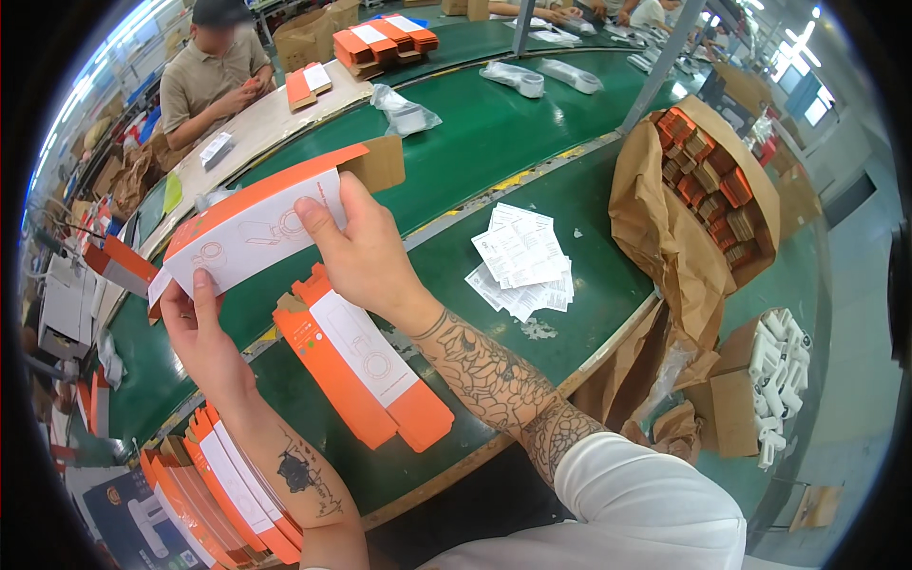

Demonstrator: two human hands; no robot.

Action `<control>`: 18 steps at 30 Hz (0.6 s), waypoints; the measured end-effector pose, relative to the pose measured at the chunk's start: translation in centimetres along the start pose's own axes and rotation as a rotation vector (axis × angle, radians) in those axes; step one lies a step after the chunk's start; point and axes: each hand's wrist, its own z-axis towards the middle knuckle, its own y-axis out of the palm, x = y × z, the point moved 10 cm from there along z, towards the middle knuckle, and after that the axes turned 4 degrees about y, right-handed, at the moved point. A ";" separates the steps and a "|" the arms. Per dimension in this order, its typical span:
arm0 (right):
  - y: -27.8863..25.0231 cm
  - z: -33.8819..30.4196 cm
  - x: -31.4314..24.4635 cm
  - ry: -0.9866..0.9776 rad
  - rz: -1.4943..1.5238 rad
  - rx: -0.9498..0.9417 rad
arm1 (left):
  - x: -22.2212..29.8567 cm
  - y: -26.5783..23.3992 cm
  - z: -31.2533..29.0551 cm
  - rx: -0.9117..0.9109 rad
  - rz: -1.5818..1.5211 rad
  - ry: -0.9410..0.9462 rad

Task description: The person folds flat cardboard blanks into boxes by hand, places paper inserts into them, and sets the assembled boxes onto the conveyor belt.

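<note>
An orange and white carton (249,228) is lifted above the bench, with line drawings on its white face and a brown flap open at its right end. My right hand (366,249) grips its right part, thumb across the white face. At the lower left end, my left hand (201,337) pinches the carton with its thumb on the front. Below my hands, flattened orange and white cartons (366,356) lie overlapping on the green bench. A loose pile of printed white leaflets (521,255) is to the right of my right forearm.
Beyond the bench runs a green conveyor (465,142) carrying bagged white items (404,111). A brown paper bag (638,195) full of orange cartons stands right, above a cardboard box (731,408) of white plastic parts (781,366). More cartons (228,475) stack lower left. A co-worker (214,81) sits across.
</note>
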 end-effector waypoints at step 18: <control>0.4 0.4 1.3 0.043 -0.013 -0.022 | -1.7 -0.6 0.6 -0.052 0.035 -0.019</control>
